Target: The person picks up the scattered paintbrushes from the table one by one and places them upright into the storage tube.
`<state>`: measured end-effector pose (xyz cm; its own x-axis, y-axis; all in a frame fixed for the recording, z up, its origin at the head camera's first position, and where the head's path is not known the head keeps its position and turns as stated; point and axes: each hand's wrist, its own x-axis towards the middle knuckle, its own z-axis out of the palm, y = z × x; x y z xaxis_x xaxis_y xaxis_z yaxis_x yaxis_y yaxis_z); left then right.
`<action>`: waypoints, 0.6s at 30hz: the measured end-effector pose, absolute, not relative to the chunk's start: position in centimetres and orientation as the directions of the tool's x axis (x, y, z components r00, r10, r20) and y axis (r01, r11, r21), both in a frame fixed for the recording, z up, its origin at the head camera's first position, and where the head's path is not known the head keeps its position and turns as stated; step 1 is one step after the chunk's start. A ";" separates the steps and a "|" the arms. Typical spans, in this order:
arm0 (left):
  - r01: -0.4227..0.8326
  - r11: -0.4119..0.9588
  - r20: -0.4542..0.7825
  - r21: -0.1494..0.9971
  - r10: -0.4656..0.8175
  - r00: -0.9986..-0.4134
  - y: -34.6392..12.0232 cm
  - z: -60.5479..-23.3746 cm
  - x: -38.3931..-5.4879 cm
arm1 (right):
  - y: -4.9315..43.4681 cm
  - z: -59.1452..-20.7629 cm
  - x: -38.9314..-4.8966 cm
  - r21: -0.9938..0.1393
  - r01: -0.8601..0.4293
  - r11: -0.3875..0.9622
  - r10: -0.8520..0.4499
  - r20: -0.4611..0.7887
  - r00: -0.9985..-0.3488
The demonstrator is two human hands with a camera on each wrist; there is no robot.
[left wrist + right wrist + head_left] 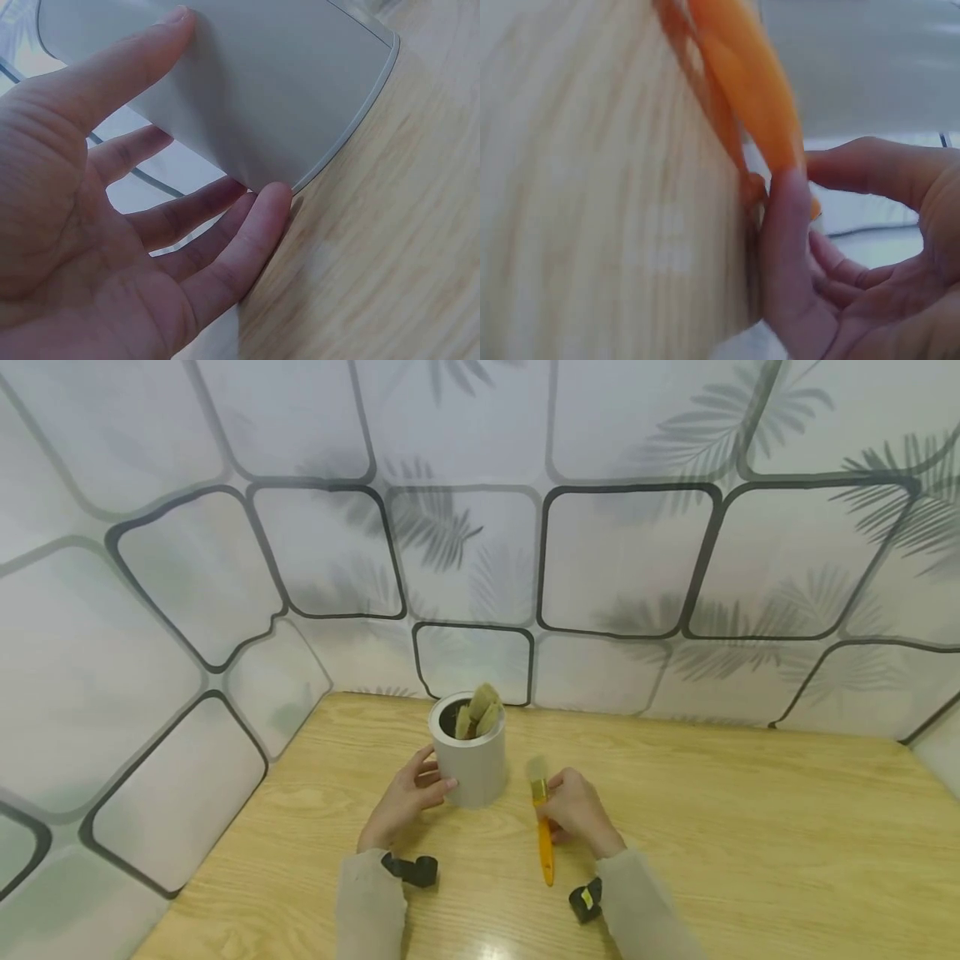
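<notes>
A light grey cylindrical can (474, 772) stands upright on the wooden table. Several brushes with pale bristles (483, 703) stick out of its mouth; their lower parts are hidden inside. My left hand (405, 797) holds the can from its left side, thumb on the front and fingers round the edge, as the left wrist view also shows near the can's base (285, 90). To the right of the can, my right hand (577, 810) pinches a flat paintbrush (546, 843) by its orange handle (754, 82). The bristles point away from me, and the handle lies very close to the tabletop.
The wooden table (750, 827) stretches to the right of both hands. Behind it and on the left rise walls (622, 560) patterned with dark rounded outlines and leaves. A black strap device (412, 870) sits on the left wrist, another (585, 902) on the right.
</notes>
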<state>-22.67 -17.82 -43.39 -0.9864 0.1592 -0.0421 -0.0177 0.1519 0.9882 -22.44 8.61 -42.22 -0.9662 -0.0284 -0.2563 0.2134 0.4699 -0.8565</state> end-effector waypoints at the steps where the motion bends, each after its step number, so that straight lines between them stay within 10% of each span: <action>1: -0.017 0.152 -0.042 0.988 0.160 -0.986 -17.8 -43.4 -22.7 | 8.8 -42.2 -22.5 -0.873 0.228 0.431 -0.031 -0.267 -0.963; 18: -0.008 0.147 -0.032 0.989 0.162 -0.986 -17.8 -43.6 -22.8 | 11.2 -43.2 -23.0 -0.946 0.325 -0.009 -0.137 -0.321 -0.937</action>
<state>-22.78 -17.84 -43.64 -0.9863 0.1620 -0.0318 -0.0078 0.1466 0.9892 -22.97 11.15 -43.21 -0.9373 -0.1368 -0.3206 0.3248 -0.0088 -0.9458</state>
